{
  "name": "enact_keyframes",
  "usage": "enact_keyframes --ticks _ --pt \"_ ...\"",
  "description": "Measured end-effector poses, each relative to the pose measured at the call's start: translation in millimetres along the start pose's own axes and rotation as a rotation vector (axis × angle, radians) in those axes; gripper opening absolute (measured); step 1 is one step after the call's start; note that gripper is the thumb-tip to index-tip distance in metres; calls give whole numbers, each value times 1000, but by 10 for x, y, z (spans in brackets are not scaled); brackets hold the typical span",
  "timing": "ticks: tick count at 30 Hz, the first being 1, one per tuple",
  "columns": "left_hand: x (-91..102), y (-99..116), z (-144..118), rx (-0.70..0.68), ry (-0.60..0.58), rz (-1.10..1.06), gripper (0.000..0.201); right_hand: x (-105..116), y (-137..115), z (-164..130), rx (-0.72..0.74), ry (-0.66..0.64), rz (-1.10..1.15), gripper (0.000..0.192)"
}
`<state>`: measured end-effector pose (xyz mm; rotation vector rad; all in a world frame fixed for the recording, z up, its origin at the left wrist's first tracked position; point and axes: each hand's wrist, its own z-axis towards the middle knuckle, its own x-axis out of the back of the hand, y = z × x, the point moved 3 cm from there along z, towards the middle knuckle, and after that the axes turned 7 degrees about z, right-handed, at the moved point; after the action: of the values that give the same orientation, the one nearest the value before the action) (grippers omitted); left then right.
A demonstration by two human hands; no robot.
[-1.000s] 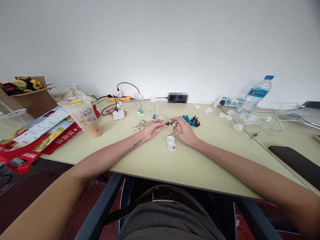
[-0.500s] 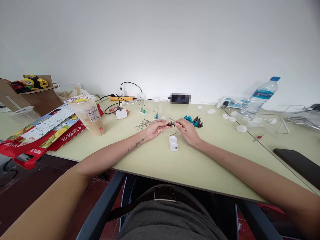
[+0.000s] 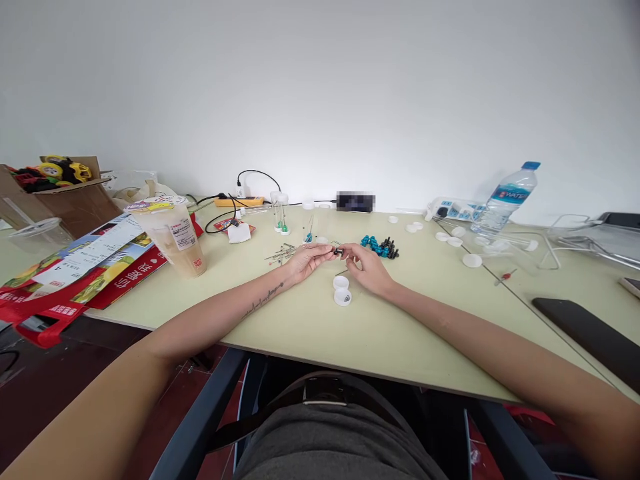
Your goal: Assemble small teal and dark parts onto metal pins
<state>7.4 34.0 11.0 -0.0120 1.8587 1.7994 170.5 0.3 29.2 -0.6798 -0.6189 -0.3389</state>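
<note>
Extending from the pinch of the left hand (image 3: 306,261), just beyond the white caps (image 3: 341,291), a small black part (image 3: 339,252) is held, its long axis seemingly pointed sideways toward the right hand (image 3: 369,268); whether that hand's fingers are clamped on it cannot be told.

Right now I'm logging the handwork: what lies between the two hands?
In the head view, a small black part lies between them: the left hand pinches it, while the right hand is close on its other side, contact unclear.
</note>
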Motion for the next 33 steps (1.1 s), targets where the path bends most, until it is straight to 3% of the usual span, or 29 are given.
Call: enact_keyframes --ticks 7,20,33 --pt "17 -36 31 10 -52 -23 9 44 -39 0 -26 55 3 15" --pt "12 -48 17 35 -161 21 13 34 -2 0 -51 56 8 17" --pt "20 -31 12 80 -183 73 16 24 34 1 -28 86 21 16"
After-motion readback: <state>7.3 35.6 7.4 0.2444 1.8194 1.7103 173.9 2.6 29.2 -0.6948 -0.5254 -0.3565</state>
